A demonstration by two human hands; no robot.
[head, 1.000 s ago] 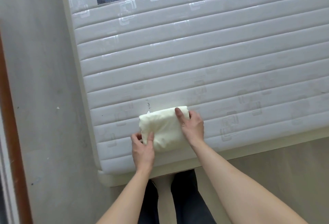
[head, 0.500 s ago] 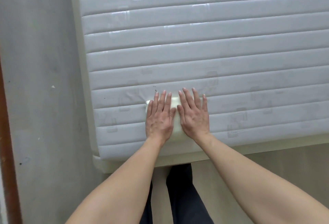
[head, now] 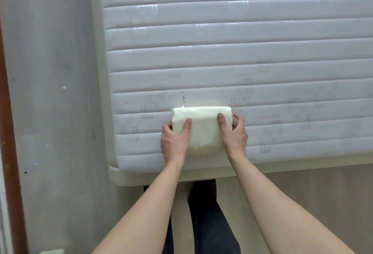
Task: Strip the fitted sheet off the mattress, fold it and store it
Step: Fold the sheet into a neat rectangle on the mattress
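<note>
Near the 6 o'clock edge of the bare white quilted mattress (head: 232, 56) lies the cream fitted sheet folded into a small thick rectangular bundle (head: 201, 127). The left hand (head: 174, 142) grips the bundle's 9 o'clock side, thumb on top and fingers curled around the edge. The right hand (head: 234, 135) grips the 3 o'clock side in the same way, thumb on top, fingers wrapped behind. The bundle touches the mattress surface. At 9 o'clock from the mattress runs the grey concrete floor (head: 56, 92). At 6 o'clock, under the forearms, the person's dark trousers (head: 203, 213) are visible.
</note>
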